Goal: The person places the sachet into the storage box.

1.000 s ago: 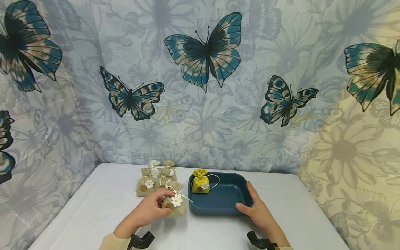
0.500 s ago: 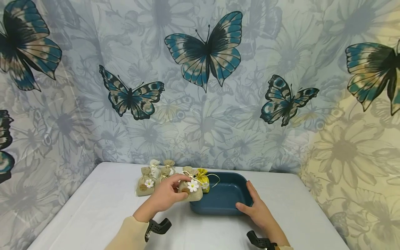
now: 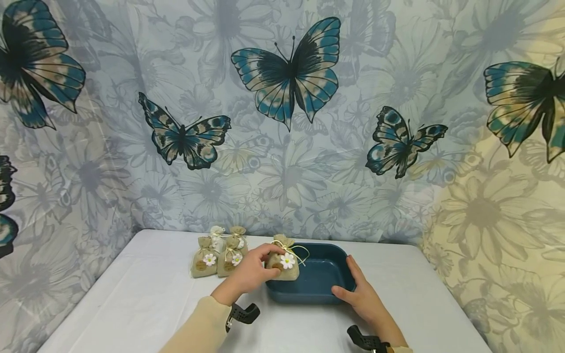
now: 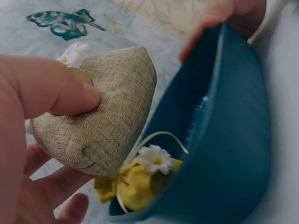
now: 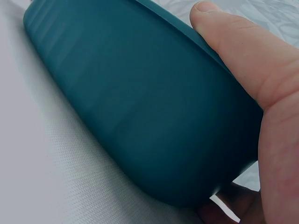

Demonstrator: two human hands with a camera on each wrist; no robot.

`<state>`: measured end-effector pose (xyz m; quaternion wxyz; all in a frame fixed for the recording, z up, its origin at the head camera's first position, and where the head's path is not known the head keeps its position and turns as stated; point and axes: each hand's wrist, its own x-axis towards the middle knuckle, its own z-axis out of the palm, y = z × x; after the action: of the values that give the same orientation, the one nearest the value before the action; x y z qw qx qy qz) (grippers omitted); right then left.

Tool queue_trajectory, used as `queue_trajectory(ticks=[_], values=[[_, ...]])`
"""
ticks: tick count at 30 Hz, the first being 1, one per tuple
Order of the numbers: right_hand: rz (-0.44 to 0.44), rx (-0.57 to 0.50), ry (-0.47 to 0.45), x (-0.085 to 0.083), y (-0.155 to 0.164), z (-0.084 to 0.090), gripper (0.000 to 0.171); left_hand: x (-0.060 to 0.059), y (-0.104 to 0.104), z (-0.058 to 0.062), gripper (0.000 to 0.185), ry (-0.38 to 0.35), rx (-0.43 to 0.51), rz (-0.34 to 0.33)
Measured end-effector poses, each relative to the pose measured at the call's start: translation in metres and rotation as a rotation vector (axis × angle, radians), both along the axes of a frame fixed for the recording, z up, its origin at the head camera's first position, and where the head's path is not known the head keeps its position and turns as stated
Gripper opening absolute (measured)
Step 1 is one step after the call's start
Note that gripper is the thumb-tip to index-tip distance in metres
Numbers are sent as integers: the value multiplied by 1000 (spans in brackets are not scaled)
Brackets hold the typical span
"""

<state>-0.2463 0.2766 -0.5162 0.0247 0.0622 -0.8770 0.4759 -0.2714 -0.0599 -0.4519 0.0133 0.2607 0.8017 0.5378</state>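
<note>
Our left hand (image 3: 247, 272) pinched a burlap sachet (image 3: 282, 267) with a white daisy and held it over the near-left corner of the teal tray (image 3: 328, 289), clear of the rim. Our right hand (image 3: 359, 296) clasped the tray's near-right corner, thumb over the edge, seemingly to keep it from sliding on the desk (image 3: 132, 304). Three more sachets (image 3: 218, 255) stood left of the tray.

In the left wrist view, thumb and fingers (image 4: 60, 91) squeezed the sachet's base, and a yellow sachet (image 4: 140, 179) lay inside the tray beneath it.

In the right wrist view, the thumb (image 5: 233, 42) curled over the tray's rim (image 5: 159, 21), with fingers below the wall.
</note>
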Motion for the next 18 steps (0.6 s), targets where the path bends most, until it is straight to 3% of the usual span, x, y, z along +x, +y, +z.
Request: queue_trajectory(ticks=[12, 18], values=[[-8, 21, 5, -1, -1, 2, 103, -8, 11, -18, 38, -11, -65, 28], [-1, 3, 5, 0, -1, 2, 102, -11, 13, -26, 38, 9, -100, 87]])
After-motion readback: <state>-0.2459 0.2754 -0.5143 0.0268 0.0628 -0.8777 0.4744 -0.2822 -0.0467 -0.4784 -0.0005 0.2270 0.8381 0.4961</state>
